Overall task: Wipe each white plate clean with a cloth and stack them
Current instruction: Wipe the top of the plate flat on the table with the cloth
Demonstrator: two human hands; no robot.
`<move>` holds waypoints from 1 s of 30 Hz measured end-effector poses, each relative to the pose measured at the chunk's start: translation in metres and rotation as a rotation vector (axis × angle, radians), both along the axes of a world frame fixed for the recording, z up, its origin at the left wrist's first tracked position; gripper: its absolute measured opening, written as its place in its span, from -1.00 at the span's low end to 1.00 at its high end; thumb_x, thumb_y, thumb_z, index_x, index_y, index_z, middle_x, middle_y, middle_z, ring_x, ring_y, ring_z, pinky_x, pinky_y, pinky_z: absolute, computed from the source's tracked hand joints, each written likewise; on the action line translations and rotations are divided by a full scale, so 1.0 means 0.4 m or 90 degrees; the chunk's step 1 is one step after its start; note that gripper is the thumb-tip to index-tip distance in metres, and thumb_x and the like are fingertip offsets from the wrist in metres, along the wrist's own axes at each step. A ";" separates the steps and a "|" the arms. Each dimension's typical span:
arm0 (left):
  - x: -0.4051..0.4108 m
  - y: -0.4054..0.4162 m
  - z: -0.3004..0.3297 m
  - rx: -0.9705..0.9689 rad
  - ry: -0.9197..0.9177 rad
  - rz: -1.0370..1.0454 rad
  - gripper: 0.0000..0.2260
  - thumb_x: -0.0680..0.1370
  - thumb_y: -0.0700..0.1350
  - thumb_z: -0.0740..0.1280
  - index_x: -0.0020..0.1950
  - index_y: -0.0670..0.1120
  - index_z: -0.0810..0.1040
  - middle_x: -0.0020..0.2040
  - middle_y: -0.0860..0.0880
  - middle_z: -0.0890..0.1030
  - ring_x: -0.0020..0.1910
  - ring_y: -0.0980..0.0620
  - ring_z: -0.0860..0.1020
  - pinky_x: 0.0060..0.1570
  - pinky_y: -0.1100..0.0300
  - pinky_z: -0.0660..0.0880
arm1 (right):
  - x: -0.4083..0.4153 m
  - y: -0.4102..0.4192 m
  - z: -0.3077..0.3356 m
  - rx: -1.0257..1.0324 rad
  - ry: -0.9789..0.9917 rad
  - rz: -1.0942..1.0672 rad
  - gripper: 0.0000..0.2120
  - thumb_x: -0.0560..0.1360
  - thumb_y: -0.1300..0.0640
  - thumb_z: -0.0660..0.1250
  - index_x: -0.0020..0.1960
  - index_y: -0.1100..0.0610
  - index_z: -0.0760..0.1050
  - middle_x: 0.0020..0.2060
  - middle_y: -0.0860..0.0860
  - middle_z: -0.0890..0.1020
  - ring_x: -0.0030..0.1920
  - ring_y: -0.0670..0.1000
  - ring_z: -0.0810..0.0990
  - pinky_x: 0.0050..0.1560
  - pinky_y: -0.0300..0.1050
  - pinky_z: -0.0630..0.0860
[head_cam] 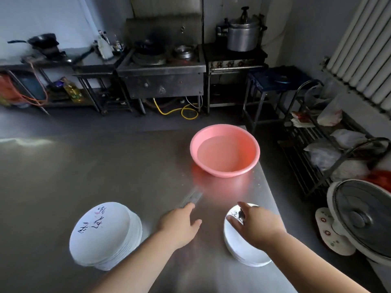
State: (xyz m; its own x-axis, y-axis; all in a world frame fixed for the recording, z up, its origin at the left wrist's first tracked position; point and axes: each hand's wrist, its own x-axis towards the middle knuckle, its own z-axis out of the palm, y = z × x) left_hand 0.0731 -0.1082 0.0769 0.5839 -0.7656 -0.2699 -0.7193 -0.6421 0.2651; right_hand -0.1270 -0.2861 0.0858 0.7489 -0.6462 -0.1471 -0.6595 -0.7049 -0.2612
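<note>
While the right hand point(254, 220) covers it, the plate stack point(239, 248) lies beneath.

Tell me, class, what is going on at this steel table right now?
A person stands at a steel table with two stacks of white plates. The right hand rests on the right stack; the left hand hovers open between the stacks, holding nothing. The left stack sits untouched. A pink basin of water stands behind. No cloth is visible.
</note>
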 end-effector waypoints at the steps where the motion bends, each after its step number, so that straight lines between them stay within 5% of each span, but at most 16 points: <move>1: 0.039 0.045 0.013 -0.002 -0.009 0.015 -0.55 0.59 0.32 0.18 0.45 0.23 0.33 0.05 0.10 0.68 0.08 -0.05 0.64 -0.13 0.11 0.43 | 0.040 0.030 -0.001 0.024 -0.017 0.020 -0.23 0.47 -0.57 -0.04 0.48 -0.15 0.37 -0.13 -0.25 0.59 -0.02 -0.09 0.63 -0.19 -0.12 0.48; 8: 0.294 0.394 0.020 -0.022 -0.061 0.182 -0.73 0.60 0.22 0.16 0.21 0.16 0.45 0.21 0.12 0.53 0.02 -0.01 0.60 -0.10 0.11 0.54 | 0.319 0.263 -0.023 0.162 -0.070 0.114 -0.33 0.53 -0.44 0.22 0.53 -0.14 0.29 0.03 -0.21 0.54 0.06 -0.08 0.55 0.01 -0.21 0.41; 11: 0.370 0.513 -0.002 -0.014 -0.074 0.282 -0.65 0.61 0.22 0.24 0.37 0.18 0.44 0.30 0.09 0.44 0.10 -0.02 0.60 -0.16 0.13 0.47 | 0.422 0.359 -0.031 0.189 -0.056 0.136 -0.48 0.58 -0.38 0.24 0.42 -0.12 0.34 -0.02 -0.20 0.55 0.06 0.01 0.58 -0.01 -0.13 0.45; 16: 0.441 0.632 -0.036 0.004 -0.080 0.333 -0.71 0.63 0.10 0.28 0.33 0.08 0.42 0.25 0.02 0.51 0.14 -0.09 0.61 -0.12 0.10 0.49 | 0.538 0.477 -0.049 0.204 -0.005 0.134 -0.69 0.58 -0.33 0.21 0.08 -0.10 0.38 -0.20 -0.17 0.59 -0.17 -0.01 0.57 -0.23 -0.08 0.49; 20: 0.475 0.678 -0.058 -0.056 -0.006 0.279 -0.87 0.67 -0.02 0.29 0.18 0.01 0.44 0.10 0.02 0.54 0.10 -0.08 0.55 0.00 0.01 0.56 | 0.595 0.549 -0.062 0.165 0.027 0.090 -0.79 0.57 -0.20 0.22 0.03 -0.09 0.41 -0.19 -0.15 0.63 -0.14 -0.02 0.61 -0.22 -0.12 0.56; 25: 0.481 0.668 -0.051 -0.102 0.003 0.273 -0.89 0.64 -0.06 0.32 0.04 -0.02 0.39 0.03 0.03 0.51 -0.01 -0.08 0.53 -0.09 0.01 0.52 | 0.618 0.579 -0.061 0.180 0.028 0.013 -0.89 0.55 -0.05 0.23 0.00 -0.03 0.42 -0.21 -0.11 0.61 -0.20 0.01 0.59 -0.26 -0.12 0.50; 30: 0.481 0.663 -0.056 -0.194 0.106 0.320 -0.87 0.59 -0.15 0.34 0.08 0.03 0.45 -0.07 0.09 0.53 -0.08 -0.04 0.52 -0.07 0.02 0.54 | 0.610 0.593 -0.051 0.262 -0.013 -0.063 -0.95 0.54 0.06 0.24 -0.04 0.01 0.39 -0.21 -0.05 0.64 -0.20 0.08 0.63 -0.21 -0.04 0.57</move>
State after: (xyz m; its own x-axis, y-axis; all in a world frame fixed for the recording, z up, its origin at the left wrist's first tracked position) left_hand 0.2656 0.1571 0.0547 0.8623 -0.4650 -0.2006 -0.2817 -0.7696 0.5731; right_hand 0.1171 -0.0489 0.0655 0.6921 -0.6050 -0.3937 -0.7101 -0.4725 -0.5221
